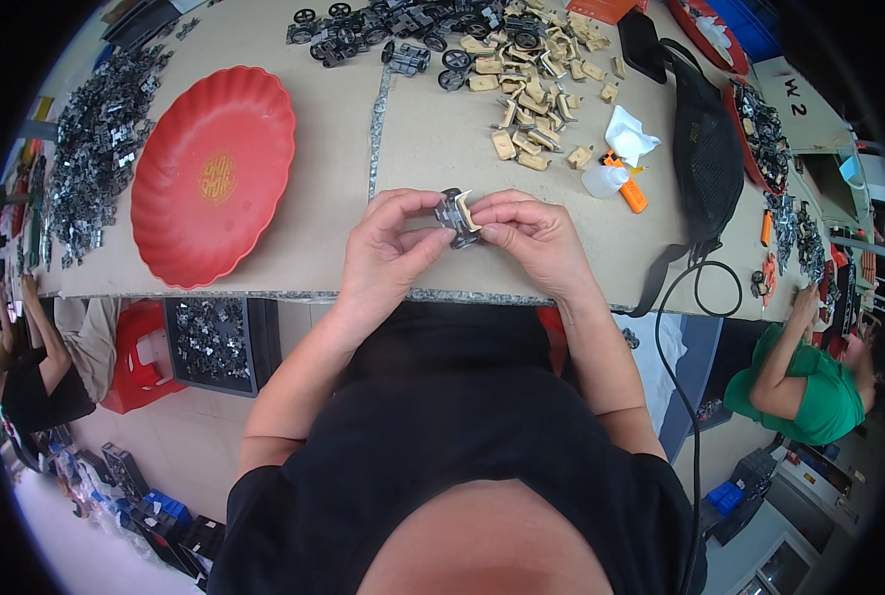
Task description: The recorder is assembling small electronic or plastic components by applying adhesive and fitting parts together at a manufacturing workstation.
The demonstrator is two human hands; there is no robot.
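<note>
In front of my chest, over the table's near edge, both hands meet at one small assembly. Thumb and fingers of my left hand (388, 243) pinch a dark grey toy vehicle chassis (449, 214) with black wheels. My right hand (540, 236) closes its fingertips on a cream-coloured part (465, 210), which touches the chassis on its right side. The fingertips hide some of the join. Farther off lie a heap of loose cream parts (537, 99) and, beside it, a pile of black wheeled chassis (408, 58).
A red scalloped plate (254, 129) stands left, near a heap of small grey parts (105, 139). At right are a white bottle (604, 180), an orange tool (634, 195), a black bag (708, 164) and a cable (673, 372). Other people sit at both sides, one in a green shirt (810, 392).
</note>
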